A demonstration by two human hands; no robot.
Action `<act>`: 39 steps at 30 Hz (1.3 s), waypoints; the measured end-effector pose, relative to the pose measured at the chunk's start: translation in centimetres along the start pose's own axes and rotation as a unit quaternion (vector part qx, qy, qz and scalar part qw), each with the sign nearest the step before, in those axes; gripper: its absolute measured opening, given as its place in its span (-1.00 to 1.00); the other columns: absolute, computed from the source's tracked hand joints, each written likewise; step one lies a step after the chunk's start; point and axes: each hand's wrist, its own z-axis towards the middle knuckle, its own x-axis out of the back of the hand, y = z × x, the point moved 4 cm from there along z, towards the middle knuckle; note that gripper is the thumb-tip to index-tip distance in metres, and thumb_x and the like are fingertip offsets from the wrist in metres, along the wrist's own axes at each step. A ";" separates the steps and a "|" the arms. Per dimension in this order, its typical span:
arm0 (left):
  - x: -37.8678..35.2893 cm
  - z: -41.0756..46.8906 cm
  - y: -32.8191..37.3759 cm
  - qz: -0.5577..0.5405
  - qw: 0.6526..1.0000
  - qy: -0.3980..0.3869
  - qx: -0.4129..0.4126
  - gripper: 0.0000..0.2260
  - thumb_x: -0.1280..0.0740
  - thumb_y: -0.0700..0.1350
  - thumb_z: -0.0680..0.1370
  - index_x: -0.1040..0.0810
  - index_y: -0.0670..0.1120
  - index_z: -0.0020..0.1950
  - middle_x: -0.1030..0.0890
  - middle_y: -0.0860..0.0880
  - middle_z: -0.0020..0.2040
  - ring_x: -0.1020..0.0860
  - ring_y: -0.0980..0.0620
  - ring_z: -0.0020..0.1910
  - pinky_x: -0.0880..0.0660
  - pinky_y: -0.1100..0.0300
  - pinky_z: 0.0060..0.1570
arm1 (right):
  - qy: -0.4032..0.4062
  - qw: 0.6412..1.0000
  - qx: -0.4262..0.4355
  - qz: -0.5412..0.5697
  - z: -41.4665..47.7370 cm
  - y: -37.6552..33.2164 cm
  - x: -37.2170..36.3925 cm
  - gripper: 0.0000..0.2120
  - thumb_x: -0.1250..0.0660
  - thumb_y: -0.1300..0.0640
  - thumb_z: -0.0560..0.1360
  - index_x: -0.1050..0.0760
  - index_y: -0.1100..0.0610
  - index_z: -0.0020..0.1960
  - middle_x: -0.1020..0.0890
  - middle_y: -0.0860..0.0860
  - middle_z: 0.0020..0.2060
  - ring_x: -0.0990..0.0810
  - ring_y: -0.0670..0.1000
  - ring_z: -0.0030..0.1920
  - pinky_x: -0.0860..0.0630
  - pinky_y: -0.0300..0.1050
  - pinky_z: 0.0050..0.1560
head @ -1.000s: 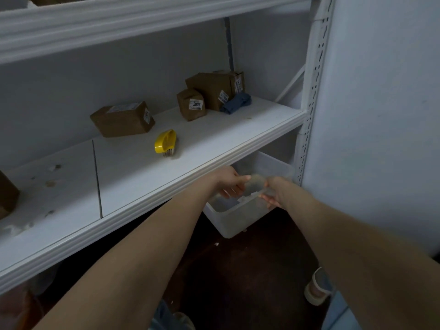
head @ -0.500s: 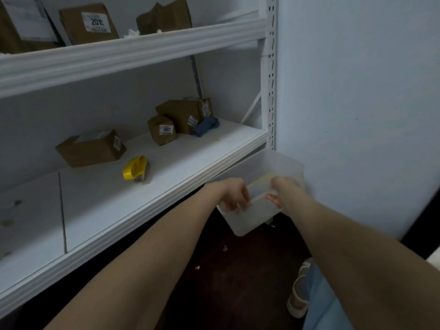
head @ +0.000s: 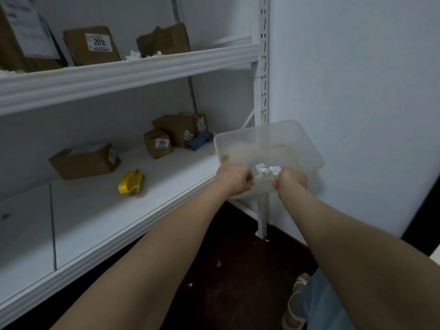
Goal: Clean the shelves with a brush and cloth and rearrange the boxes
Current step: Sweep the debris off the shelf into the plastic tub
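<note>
small box (head: 157, 144) reads 2007 | upper-shelf box (head: 91, 45) reads 201 (last digit unclear)

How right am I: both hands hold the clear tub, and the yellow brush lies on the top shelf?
One point is wrong. In the head view left hand and right hand hold the clear tub, but the yellow brush lies on the lower shelf.

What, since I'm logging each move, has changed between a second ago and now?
The clear plastic bin has come up from under the middle shelf to its front edge, by the upright post. The left hand and right hand still grip its near rim. The yellow brush, blue cloth and brown boxes lie as before.
</note>
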 end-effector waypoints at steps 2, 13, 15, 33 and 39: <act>1.4 -0.2 -1.2 0.023 0.999 0.041 0.015 -0.80 -0.27 0.02 0.54 -0.63 0.04 0.08 -0.62 -0.04 0.08 -0.55 -0.08 0.09 -0.33 0.21 -0.16 | 0.050 0.999 0.007 -0.019 -0.6 -1.0 -1.2 -0.68 -0.20 0.15 0.52 -0.51 0.30 0.18 -0.63 0.17 0.07 -0.66 0.16 -0.02 -0.60 -0.06 0.02; 3.7 -4.4 -11.7 0.059 0.985 0.072 0.148 -0.78 -0.22 -0.03 0.56 -0.61 0.12 0.12 -0.61 -0.04 0.15 -0.55 -0.12 0.14 -0.46 0.11 0.02 | -0.118 0.993 -0.016 0.011 -7.5 0.7 -13.6 -0.89 -0.32 0.17 0.51 -0.42 0.19 -0.12 -0.47 0.10 -0.38 -0.54 0.05 -0.45 -0.57 -0.13 -0.42; 3.7 -5.1 -13.4 0.052 0.983 0.065 0.166 -0.78 -0.22 -0.04 0.56 -0.61 0.12 0.12 -0.60 -0.05 0.16 -0.55 -0.13 0.15 -0.46 0.11 0.02 | -0.137 0.990 -0.022 0.007 -8.6 1.6 -15.3 -0.87 -0.32 0.18 0.51 -0.40 0.18 -0.16 -0.43 0.08 -0.38 -0.51 0.04 -0.44 -0.59 -0.09 -0.35; 5.4 -8.2 -20.4 -0.119 0.943 0.197 0.240 -0.73 -0.16 -0.08 0.58 -0.58 0.01 0.19 -0.62 -0.07 0.15 -0.55 -0.12 0.13 -0.52 0.00 0.06 | -0.256 0.949 -0.021 -0.182 -10.6 7.7 -23.3 -0.76 -0.15 0.21 0.59 -0.33 0.08 -0.25 -0.48 0.07 -0.31 -0.41 -0.02 -0.42 -0.37 -0.19 -0.39; 4.2 -12.2 -26.2 -0.168 0.879 0.159 0.416 -0.65 -0.19 -0.17 0.56 -0.46 -0.10 0.34 -0.50 -0.20 0.30 -0.45 -0.20 0.29 -0.41 0.03 0.22 | -0.409 0.876 0.035 -0.253 -15.8 9.1 -26.6 -0.80 -0.22 0.21 0.57 -0.45 0.14 -0.23 -0.53 0.04 -0.33 -0.48 -0.08 -0.48 -0.38 -0.29 -0.46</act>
